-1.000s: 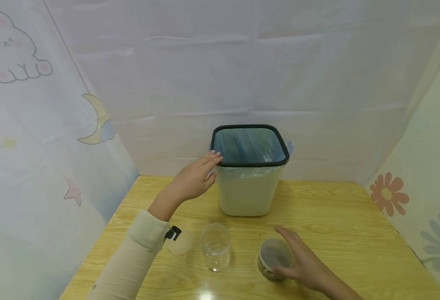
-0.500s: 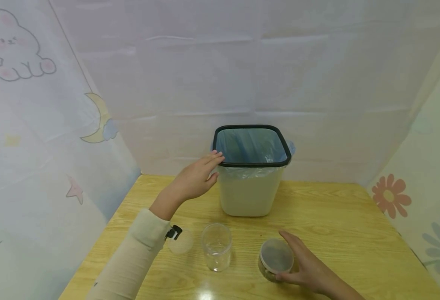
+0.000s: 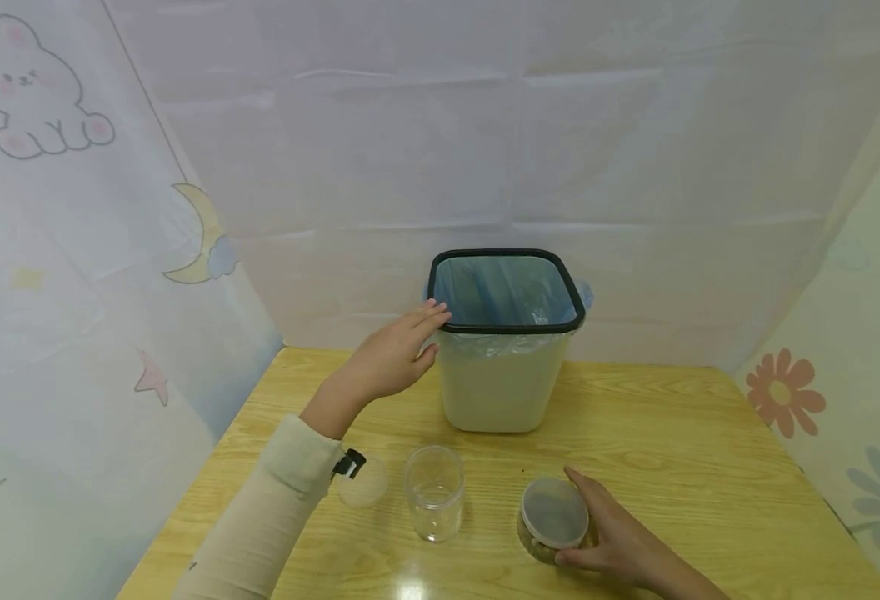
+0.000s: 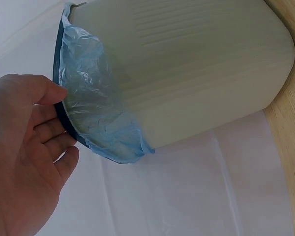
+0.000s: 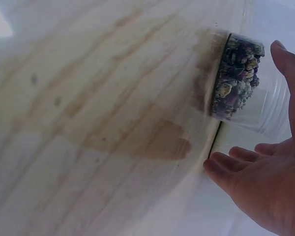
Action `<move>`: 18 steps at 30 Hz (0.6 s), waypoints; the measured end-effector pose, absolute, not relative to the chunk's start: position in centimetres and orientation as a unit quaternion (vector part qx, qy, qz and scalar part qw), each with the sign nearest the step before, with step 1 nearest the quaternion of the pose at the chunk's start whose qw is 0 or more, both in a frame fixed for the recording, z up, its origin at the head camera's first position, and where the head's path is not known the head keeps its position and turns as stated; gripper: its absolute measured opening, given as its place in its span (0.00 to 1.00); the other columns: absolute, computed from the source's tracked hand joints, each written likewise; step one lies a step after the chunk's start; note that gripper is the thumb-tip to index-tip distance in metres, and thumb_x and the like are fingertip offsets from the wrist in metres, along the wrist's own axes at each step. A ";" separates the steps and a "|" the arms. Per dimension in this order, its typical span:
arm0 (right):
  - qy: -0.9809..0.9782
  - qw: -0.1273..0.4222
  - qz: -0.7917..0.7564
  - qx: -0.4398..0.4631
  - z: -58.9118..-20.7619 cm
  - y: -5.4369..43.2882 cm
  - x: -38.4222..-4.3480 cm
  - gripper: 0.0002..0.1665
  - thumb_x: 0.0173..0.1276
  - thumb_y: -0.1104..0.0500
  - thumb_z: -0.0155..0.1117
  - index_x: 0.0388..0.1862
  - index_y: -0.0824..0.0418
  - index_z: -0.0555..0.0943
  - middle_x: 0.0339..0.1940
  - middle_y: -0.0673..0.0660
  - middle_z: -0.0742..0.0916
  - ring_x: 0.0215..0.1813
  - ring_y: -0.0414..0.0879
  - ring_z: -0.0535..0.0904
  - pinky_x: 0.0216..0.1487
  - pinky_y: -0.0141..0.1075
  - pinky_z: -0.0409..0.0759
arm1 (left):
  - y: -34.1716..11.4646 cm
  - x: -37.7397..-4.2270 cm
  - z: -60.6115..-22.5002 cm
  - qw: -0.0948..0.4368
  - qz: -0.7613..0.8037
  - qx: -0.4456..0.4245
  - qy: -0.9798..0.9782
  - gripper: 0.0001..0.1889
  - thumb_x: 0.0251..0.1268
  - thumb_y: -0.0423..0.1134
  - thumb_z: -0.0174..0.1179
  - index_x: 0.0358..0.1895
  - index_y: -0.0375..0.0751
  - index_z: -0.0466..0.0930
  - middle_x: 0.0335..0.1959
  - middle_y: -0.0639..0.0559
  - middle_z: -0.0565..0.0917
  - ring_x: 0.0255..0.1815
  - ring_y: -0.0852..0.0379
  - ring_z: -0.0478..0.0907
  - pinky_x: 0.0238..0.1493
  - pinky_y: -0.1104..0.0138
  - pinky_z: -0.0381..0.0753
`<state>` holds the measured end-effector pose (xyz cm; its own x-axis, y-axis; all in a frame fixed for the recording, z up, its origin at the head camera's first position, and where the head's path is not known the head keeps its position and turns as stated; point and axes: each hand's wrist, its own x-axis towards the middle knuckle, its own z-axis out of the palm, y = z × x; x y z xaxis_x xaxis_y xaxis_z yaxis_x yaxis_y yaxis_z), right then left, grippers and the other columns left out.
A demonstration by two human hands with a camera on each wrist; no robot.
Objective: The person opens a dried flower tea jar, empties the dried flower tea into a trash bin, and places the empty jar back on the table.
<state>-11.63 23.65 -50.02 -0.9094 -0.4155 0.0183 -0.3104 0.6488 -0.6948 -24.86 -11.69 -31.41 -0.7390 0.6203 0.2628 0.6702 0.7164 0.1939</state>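
My left hand (image 3: pixel 391 357) rests its fingertips on the black rim of a cream trash bin (image 3: pixel 496 383), at the near left corner; its thumb sits lower, by the rim in the left wrist view. A blue bag (image 4: pixel 96 93) lines the bin and folds over its edge. Beside a lidded clear jar (image 3: pixel 552 512), my right hand (image 3: pixel 620 537) stands with thumb and fingers spread around its right side. Dried flower buds (image 5: pixel 238 73) fill the jar's lower part. In the right wrist view a gap shows between the fingers and the jar; thumb contact is unclear.
A clear jar without a lid (image 3: pixel 435 496) stands upright to the left of the lidded one. Left of it, partly behind the left wrist, lies a round translucent lid (image 3: pixel 365 483). The wooden table (image 3: pixel 657 425) is bordered by printed cloth walls.
My right hand has drawn back slightly, its fingers moving toward the near right side of the lidded jar. The left hand stays at the bin's rim. The head view has shifted a little.
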 end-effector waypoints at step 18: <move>0.879 0.119 -0.412 -0.211 -51.3 24.0 -12.3 0.59 0.56 0.41 0.80 0.76 0.64 0.59 0.67 0.63 0.75 0.61 0.59 0.77 0.51 0.40 0.80 | -11.7 -24.8 -31.5 0.089 -0.141 -0.351 -0.921 0.29 0.79 0.38 0.54 0.78 0.37 0.61 0.80 0.45 0.60 0.82 0.50 0.53 0.74 0.54 0.66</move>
